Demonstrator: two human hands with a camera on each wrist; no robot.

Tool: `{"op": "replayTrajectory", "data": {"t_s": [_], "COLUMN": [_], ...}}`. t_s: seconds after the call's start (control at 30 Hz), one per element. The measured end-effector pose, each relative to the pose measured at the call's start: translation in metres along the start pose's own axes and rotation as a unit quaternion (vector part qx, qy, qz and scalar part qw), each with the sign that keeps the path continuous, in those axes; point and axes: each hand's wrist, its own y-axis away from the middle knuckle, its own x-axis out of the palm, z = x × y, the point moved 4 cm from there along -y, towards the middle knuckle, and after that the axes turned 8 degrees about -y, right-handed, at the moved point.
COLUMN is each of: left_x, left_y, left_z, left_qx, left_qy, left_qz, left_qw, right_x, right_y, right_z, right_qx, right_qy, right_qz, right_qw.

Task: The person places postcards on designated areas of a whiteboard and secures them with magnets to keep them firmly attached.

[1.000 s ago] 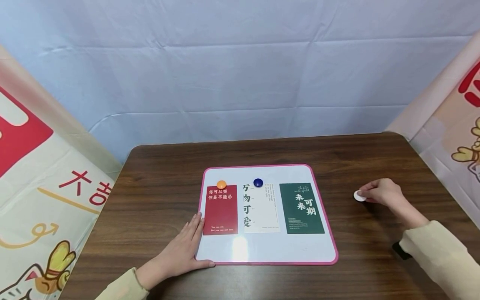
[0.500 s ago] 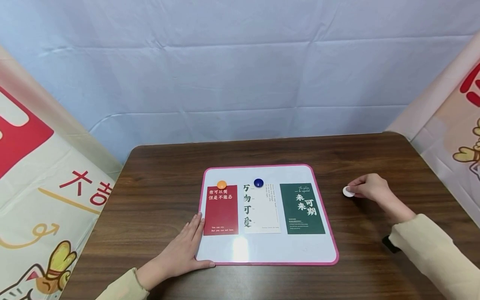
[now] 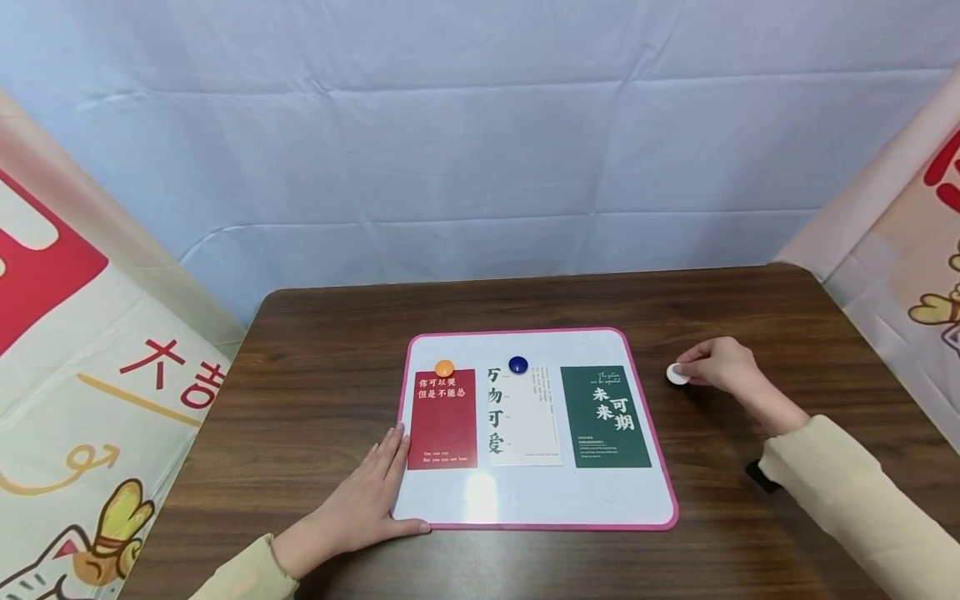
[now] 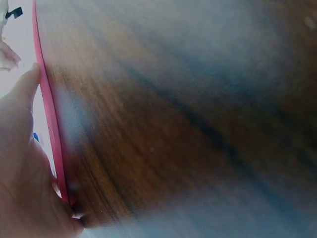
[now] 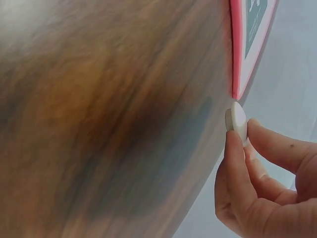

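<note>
In the head view, a whiteboard with a pink frame lies on the table. My left hand rests at its lower left corner, fingers straight along the frame and thumb at the bottom edge. Off the board's right side, my right hand pinches a round white magnet between thumb and fingers. The right wrist view shows this white magnet held above the table, apart from the board. An orange magnet sits on the red card's top edge. A blue magnet is at the white card's top.
A green card lies on the board's right part with no magnet on it. The brown wooden table surrounds the board. Behind it hangs a pale cloth, and printed cloths flank both sides.
My right hand has moved left with the white magnet, closer to the board's right edge. The left hand has stayed in place.
</note>
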Motion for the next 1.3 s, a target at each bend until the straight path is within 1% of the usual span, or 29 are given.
{"op": "replayTrajectory", "data": {"t_s": [0.27,0.5,0.77,1.0,1.3], "left_x": [0.000,0.000,0.000,0.000,0.000], "left_y": [0.000,0.000,0.000,0.000,0.000], "left_z": [0.001,0.001,0.000,0.000,0.000], "left_qx": [-0.005,-0.001,-0.003,-0.002,-0.001], "left_qy": [0.003,-0.002,0.000,-0.006,-0.006], "left_qz": [0.011,0.009,0.011,0.010,0.011], "left_qw": [0.9999,1.0000,0.9999,0.9999,0.9999], "right_x": [0.008,0.013,0.023,0.030,0.039], "right_y": [-0.002,-0.003,-0.005,-0.006,-0.009], "right_z": [0.011,0.021,0.032,0.037,0.040], "right_qx": [-0.013,-0.029,-0.039,-0.046,-0.057], "right_qy": [-0.001,-0.001,0.000,-0.006,0.004], "right_qz": [-0.002,-0.005,-0.007,-0.005,-0.009], "right_qw": [0.9999,0.9996,0.9992,0.9989,0.9983]}}
